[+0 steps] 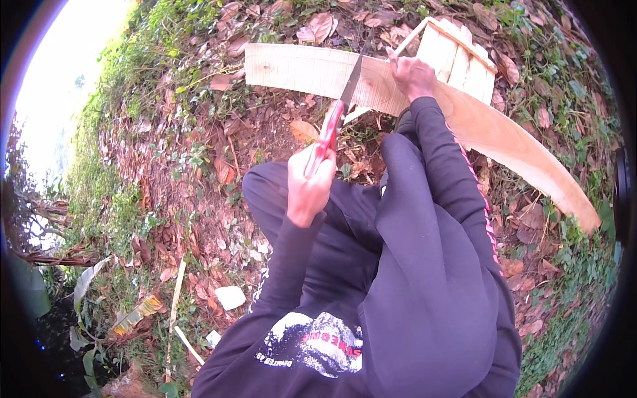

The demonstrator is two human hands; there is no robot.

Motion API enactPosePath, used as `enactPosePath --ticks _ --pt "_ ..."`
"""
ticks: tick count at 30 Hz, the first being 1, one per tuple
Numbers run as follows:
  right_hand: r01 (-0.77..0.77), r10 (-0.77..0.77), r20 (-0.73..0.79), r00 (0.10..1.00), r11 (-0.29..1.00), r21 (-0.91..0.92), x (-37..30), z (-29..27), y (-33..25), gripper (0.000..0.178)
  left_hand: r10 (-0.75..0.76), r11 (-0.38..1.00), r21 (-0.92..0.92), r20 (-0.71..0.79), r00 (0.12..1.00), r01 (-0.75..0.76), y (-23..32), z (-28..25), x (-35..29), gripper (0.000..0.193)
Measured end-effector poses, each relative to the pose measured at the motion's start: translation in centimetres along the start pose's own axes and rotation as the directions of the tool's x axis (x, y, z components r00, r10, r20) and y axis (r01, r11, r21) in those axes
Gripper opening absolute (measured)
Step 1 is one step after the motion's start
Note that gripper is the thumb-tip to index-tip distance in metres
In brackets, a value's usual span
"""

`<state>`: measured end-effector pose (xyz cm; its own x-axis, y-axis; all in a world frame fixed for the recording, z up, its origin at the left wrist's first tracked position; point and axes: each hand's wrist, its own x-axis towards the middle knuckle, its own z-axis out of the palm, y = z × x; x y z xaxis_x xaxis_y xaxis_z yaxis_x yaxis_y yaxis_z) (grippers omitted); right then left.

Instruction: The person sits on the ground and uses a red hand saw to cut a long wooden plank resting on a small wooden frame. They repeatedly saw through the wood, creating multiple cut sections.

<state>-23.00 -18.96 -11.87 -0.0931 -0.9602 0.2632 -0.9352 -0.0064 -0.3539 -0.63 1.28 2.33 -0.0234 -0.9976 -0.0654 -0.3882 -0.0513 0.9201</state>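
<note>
A long pale wooden board stretches across from the upper left to the right. My left hand is closed round the red handle of a hand saw. The saw's dark blade lies across the board, left of my other hand, and its teeth meeting the wood are too small to make out. My right hand grips the board near its middle, with the fingers partly hidden. Under the board near that hand stands a small slatted wooden piece, partly covered by it.
My bent legs are close below the board. Dry leaves and green plants cover the earth. At lower left lie a thin wooden strip and a pale block. Dark water or shade shows beyond.
</note>
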Motion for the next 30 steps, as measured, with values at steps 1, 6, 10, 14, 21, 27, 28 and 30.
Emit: enactPosePath --ticks 1,6,10,14,21,27,28,30 --pt "-0.006 0.006 0.035 0.999 1.0 0.016 -0.1 -0.4 -0.1 0.065 -0.083 0.989 -0.122 -0.016 0.996 0.08 0.1 -0.2 -1.0 0.006" --pt "0.018 -0.018 0.01 1.0 0.999 0.047 -0.3 0.2 0.8 0.071 -0.184 0.947 -0.267 -0.002 0.983 0.177 0.5 -1.4 -4.0 0.011" --pt "-0.023 0.015 0.11 0.994 0.997 0.078 -0.5 -0.9 -0.2 0.072 0.453 0.804 0.424 0.015 0.891 -0.416 -2.0 0.9 2.6 0.012" --pt "0.036 -0.038 0.033 0.999 0.998 0.056 -0.2 -0.5 -0.5 0.073 -0.029 0.973 -0.229 -0.032 0.999 0.021 -3.2 2.0 6.4 0.012" --pt "-0.022 0.019 0.068 0.997 0.999 0.039 -0.7 0.0 0.2 0.069 -0.125 0.969 -0.221 -0.037 0.991 0.114 -0.9 0.2 -1.7 0.01" --pt "-0.003 -0.006 0.158 0.987 0.999 0.053 -0.2 -0.9 0.3 0.074 -0.029 0.951 -0.308 -0.11 0.994 -0.007 0.1 0.9 -1.1 0.01" --pt "-0.005 -0.002 0.134 0.991 0.998 0.055 0.2 -0.7 0.8 0.073 0.117 0.993 0.019 -0.216 0.969 -0.116 -0.4 2.4 1.1 0.01" --pt "-0.006 -0.003 0.103 0.995 0.996 0.087 -0.1 0.3 0.5 0.072 0.135 0.984 -0.103 -0.115 0.984 -0.147 -3.0 3.0 5.9 0.011"
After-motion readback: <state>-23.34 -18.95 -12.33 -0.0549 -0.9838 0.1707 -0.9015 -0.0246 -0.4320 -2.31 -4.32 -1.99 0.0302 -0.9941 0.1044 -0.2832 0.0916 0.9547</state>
